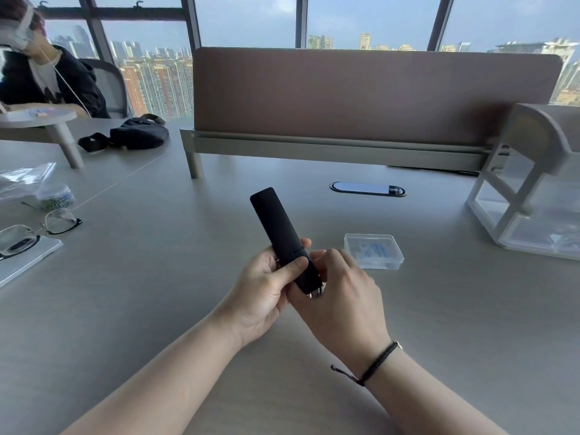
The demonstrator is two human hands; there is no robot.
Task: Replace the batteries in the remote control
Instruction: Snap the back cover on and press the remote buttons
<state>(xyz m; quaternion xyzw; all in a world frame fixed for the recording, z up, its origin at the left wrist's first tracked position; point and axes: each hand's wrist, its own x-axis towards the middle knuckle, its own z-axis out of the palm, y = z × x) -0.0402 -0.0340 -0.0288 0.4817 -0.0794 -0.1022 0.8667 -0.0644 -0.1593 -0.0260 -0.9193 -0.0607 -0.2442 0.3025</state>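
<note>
Black and slim, the matte plastic remote control (284, 238) sits in both your hands above the grey laminate desk (157, 277), its far end tilted away from you. Your left hand (266, 285) wraps its lower half, thumb pressed across the back. Your right hand (340, 291) curls round the bottom end, where a glint of metal shows beneath; whether the cover has begun to slide you cannot tell. Judging by this, you are at the opening step: no battery is visibly out yet. A clear plastic lidded box (373, 251) with something blue and white inside lies just right of the remote, possibly the spares.
</note>
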